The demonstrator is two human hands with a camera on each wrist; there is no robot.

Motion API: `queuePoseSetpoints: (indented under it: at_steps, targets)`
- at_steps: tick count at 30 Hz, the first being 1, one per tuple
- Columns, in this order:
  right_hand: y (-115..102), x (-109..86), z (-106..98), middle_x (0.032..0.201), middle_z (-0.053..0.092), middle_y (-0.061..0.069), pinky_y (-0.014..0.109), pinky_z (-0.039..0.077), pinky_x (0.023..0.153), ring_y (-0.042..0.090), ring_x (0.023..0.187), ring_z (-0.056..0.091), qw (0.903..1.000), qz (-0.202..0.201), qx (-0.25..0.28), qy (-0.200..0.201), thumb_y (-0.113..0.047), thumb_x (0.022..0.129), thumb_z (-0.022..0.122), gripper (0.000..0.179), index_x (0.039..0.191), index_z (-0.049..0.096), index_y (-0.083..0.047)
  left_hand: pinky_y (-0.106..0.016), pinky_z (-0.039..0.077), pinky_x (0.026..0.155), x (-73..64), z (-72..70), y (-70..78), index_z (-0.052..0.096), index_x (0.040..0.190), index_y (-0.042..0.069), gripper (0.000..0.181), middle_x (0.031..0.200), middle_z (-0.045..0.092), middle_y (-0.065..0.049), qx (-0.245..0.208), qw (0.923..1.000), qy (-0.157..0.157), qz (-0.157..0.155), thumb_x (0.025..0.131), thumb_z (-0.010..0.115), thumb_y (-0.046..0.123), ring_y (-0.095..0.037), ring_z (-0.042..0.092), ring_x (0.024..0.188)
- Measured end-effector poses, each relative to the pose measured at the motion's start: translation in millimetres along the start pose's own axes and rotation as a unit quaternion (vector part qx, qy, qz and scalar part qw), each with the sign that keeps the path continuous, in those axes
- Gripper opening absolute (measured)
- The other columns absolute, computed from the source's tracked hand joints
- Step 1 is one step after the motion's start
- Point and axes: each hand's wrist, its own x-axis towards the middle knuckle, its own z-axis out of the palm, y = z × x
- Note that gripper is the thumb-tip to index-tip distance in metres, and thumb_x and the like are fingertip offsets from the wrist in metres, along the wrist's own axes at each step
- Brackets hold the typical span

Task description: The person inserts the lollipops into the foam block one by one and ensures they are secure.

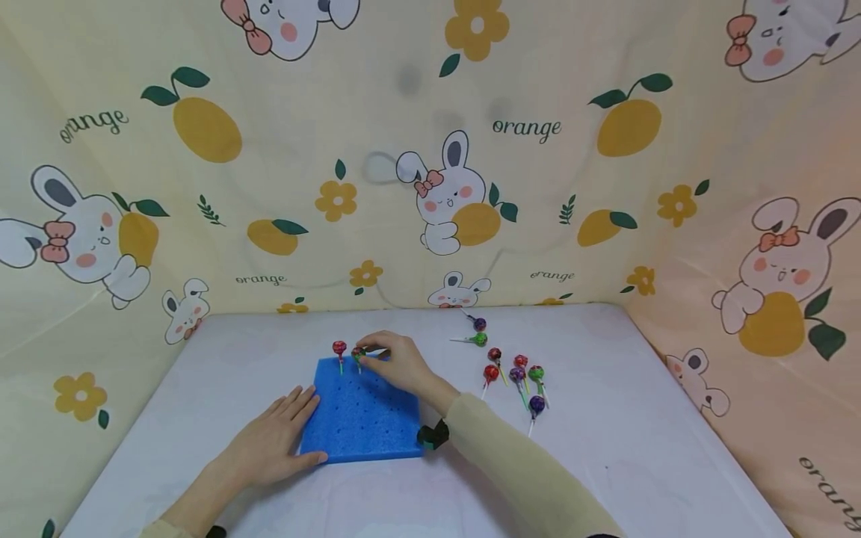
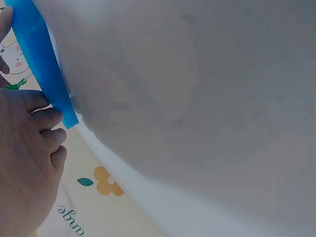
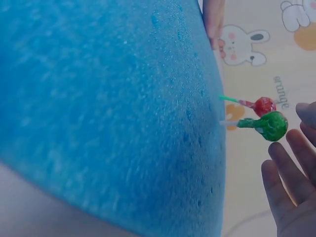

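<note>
A blue foam block (image 1: 366, 418) with rows of small holes lies on the table. My left hand (image 1: 272, 441) rests along its left edge, fingers extended and thumb at the near corner; the left wrist view shows its fingertips against the block's side (image 2: 42, 64). Two lollipops stand by their sticks at the block's far edge: a red one (image 3: 264, 106) and a green-wrapped one (image 3: 273, 126). Around the green lollipop's head is my right hand (image 1: 397, 362). In the right wrist view its fingers (image 3: 281, 177) look spread, with a small gap between thumb and candy.
Several loose lollipops lie right of the block, among them a dark purple one (image 1: 537, 405), a green one (image 1: 536, 372) and a red one (image 1: 491, 373). Farther back lie another green one (image 1: 479, 339) and a purple one (image 1: 479, 324). A patterned cloth wall (image 1: 417, 284) borders the white table.
</note>
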Motion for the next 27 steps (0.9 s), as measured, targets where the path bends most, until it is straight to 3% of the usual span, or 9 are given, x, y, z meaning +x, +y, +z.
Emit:
queuePoseSetpoints:
  at_steps: [4, 13, 19, 24, 27]
  targets:
    - [0, -5.5, -5, 0.130, 0.070, -0.001, 0.022, 0.057, 0.092, 0.021, 0.120, 0.066, 0.9999, 0.000, 0.010, 0.006, -0.020, 0.102, 0.070, 0.028, 0.129, 0.072, -0.014, -0.063, 0.031, 0.121, 0.2, -0.9, 1.0, 0.042, 0.156, -0.002, 0.108, 0.165, 0.036, -0.022, 0.000, 1.0000, -0.002, -0.003, 0.088, 0.056, 0.080, -0.045, 0.030, 0.153]
    - [1, -20.5, -16, 0.132, 0.069, 0.003, 0.025, 0.058, 0.091, 0.019, 0.116, 0.068, 0.9998, -0.015, 0.003, 0.016, -0.017, 0.102, 0.070, 0.031, 0.131, 0.071, -0.007, -0.063, 0.032, 0.121, -0.7, -1.6, 0.9, 0.042, 0.156, -0.003, 0.108, 0.164, 0.036, -0.023, 0.001, 1.0000, 0.001, 0.005, 0.089, 0.055, 0.080, -0.045, 0.031, 0.152]
    - [1, -34.5, -26, 0.132, 0.069, 0.003, 0.031, 0.060, 0.093, 0.023, 0.116, 0.069, 0.9993, -0.021, 0.009, 0.029, -0.018, 0.101, 0.071, 0.029, 0.130, 0.072, -0.013, -0.062, 0.032, 0.121, -0.7, -1.1, 0.8, 0.042, 0.156, -0.004, 0.108, 0.164, 0.036, -0.024, 0.004, 1.0000, 0.002, 0.006, 0.089, 0.055, 0.080, -0.045, 0.031, 0.152]
    - [5, -46.1, -38, 0.132, 0.069, 0.006, 0.040, 0.061, 0.092, 0.027, 0.113, 0.069, 0.9983, -0.031, 0.019, 0.046, -0.016, 0.100, 0.072, 0.029, 0.128, 0.072, -0.010, -0.062, 0.033, 0.121, -0.5, -1.0, 0.7, 0.042, 0.155, -0.004, 0.108, 0.164, 0.036, -0.024, 0.006, 0.9999, 0.004, 0.009, 0.089, 0.056, 0.080, -0.045, 0.032, 0.152]
    - [8, -53.4, -46, 0.132, 0.069, 0.006, 0.039, 0.062, 0.090, 0.024, 0.112, 0.069, 0.9976, -0.029, 0.014, 0.061, -0.015, 0.099, 0.073, 0.029, 0.128, 0.073, -0.008, -0.062, 0.033, 0.121, -0.3, -0.6, 0.0, 0.042, 0.156, -0.004, 0.108, 0.164, 0.036, -0.024, 0.007, 0.9999, 0.005, 0.010, 0.089, 0.055, 0.081, -0.045, 0.032, 0.152]
